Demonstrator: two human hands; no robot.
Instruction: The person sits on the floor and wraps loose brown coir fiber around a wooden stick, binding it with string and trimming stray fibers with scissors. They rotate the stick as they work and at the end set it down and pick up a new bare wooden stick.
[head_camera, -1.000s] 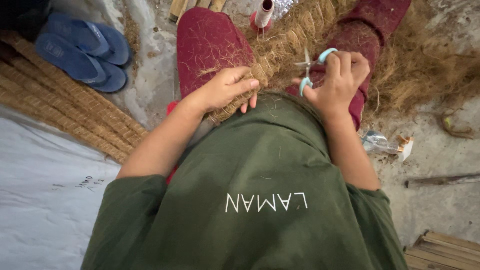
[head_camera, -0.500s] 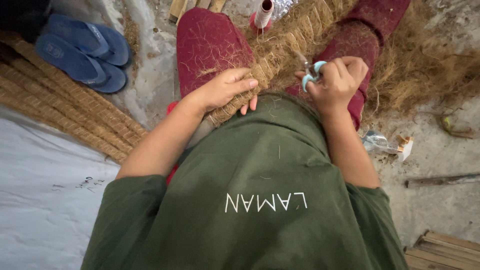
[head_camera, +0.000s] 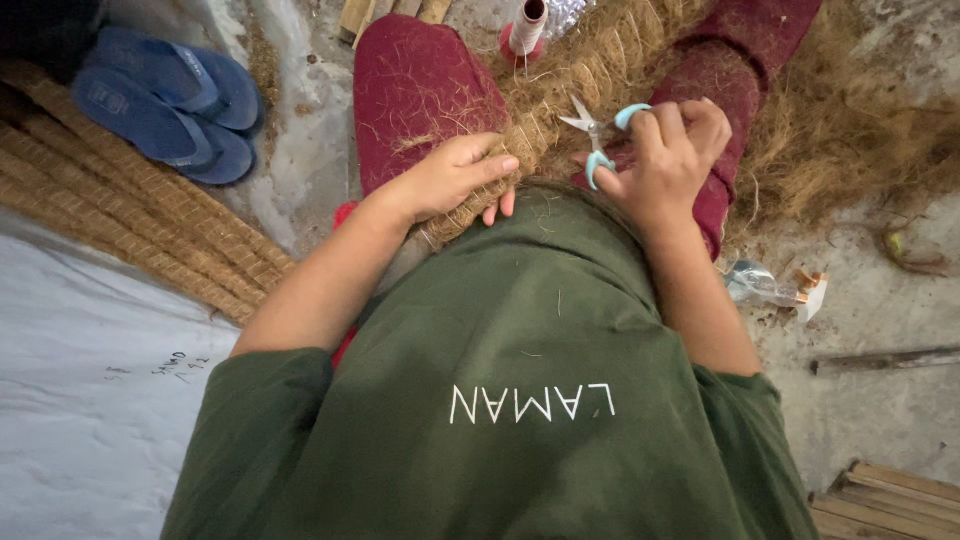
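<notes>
On the lap, the left hand (head_camera: 455, 180) squeezes one thick, scratchy brown fibre rope (head_camera: 560, 95), while the right hand (head_camera: 670, 160) pinches one small pair of blue-handled scissors (head_camera: 598, 140), blades open.

Thick braided rope (head_camera: 560, 110) of coarse brown fibre runs diagonally across the lap, from the belly up between the knees, shaggy strands sticking out all along it. Small scissors (head_camera: 598, 140) with light blue loop handles and short steel blades sit just right of the rope, blades parted, tips pointing up-left at the braid.
</notes>
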